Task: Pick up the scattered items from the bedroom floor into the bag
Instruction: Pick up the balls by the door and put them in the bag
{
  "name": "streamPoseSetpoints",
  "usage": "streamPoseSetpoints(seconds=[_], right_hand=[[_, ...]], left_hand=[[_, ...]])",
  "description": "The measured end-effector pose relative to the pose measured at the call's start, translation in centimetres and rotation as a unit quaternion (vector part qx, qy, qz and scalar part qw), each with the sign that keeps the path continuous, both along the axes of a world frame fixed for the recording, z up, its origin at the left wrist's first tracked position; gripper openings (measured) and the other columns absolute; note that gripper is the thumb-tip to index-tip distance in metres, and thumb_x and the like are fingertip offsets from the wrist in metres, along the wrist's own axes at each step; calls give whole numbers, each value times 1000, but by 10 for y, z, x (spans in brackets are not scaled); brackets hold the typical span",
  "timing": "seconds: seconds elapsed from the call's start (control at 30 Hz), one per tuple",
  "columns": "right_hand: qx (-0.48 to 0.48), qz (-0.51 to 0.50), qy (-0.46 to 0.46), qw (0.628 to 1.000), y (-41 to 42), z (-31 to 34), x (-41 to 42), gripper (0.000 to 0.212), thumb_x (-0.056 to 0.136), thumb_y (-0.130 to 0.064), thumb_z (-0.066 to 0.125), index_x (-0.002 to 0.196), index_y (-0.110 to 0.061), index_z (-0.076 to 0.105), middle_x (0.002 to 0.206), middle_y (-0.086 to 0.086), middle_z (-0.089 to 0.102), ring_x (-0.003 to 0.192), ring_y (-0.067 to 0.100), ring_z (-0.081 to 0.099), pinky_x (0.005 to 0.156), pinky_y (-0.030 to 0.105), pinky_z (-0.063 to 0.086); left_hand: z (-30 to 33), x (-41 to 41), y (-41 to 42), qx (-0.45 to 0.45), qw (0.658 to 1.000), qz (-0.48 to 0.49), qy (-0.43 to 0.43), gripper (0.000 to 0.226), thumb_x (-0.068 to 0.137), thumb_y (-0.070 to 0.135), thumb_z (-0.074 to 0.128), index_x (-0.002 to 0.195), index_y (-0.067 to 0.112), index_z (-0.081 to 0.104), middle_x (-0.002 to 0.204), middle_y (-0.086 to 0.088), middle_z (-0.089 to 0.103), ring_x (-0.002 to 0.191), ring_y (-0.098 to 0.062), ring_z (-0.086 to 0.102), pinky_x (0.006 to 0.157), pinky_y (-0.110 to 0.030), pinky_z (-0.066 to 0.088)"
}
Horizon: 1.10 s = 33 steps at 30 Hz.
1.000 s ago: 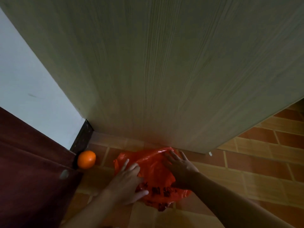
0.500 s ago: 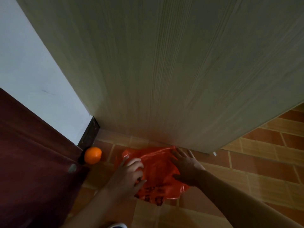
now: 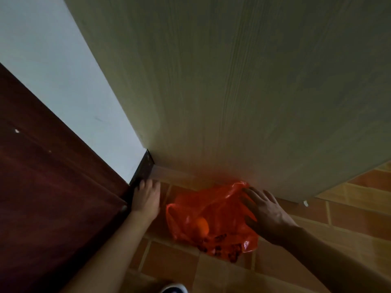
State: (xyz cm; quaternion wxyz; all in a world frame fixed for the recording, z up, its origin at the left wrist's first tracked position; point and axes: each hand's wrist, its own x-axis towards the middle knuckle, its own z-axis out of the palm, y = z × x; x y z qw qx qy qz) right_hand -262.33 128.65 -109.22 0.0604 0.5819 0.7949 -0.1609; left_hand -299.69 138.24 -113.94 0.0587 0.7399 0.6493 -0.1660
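A: Where's the orange?
B: 1 sits inside the red bag on the tiled floor.
A: And the hands?
B: The right hand rests spread on the bag's edge. The left hand reaches into the corner; whether it holds anything, I can't tell.

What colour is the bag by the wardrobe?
Orange-red, with dark print near its bottom edge: the bag, seen in the head view.
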Motion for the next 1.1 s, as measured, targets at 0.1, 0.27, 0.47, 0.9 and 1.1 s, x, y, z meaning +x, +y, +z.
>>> streamPoseSetpoints(seconds=[0.1, 0.27, 0.47, 0.9, 1.1], right_hand=[[-20, -13, -22, 999, -3, -2, 7, 67, 102, -54, 37, 163, -31, 23, 174, -1, 10, 161, 19, 4, 128, 44, 3], [-36, -34, -10, 999, -6, 4, 10, 68, 103, -46, 47, 164, -30, 21, 174, -1, 9, 160, 20, 9, 127, 41, 14], [-51, -68, -1, 996, -4, 3, 10, 68, 103, -45, 51, 163, -31, 23, 173, -2, 13, 158, 20, 16, 126, 41, 21], [-128, -263, -24, 956, 8, 16, 14, 36, 87, -36, 73, 117, -22, 58, 110, -1, 68, 94, 15, 68, 80, 32, 62], [-177, -300, -52, 936, 9, 30, 19, 25, 90, -40, 74, 80, -25, 55, 83, -6, 66, 74, 8, 67, 67, 25, 60]], left_hand=[[-9, -7, 0, -9, 1000, 12, 18, 63, 96, 11, 61, 154, 19, 38, 154, -12, 38, 138, -32, 43, 110, -38, 46], [-3, -3, 3, 28, 999, -2, -20, 60, 91, 16, 71, 147, 18, 49, 146, -10, 46, 130, -31, 50, 103, -37, 48], [43, 41, 7, 149, 938, 11, -312, 68, 66, 19, 88, 130, 18, 65, 129, -10, 59, 116, -38, 59, 95, -46, 54], [25, 137, -78, -89, 930, -235, -267, 67, 93, 33, 70, 154, 31, 42, 166, -3, 32, 149, -26, 39, 118, -37, 39], [57, 124, -60, 24, 964, -132, -231, 63, 93, 38, 67, 152, 32, 46, 159, 4, 40, 147, -23, 36, 120, -42, 35]])
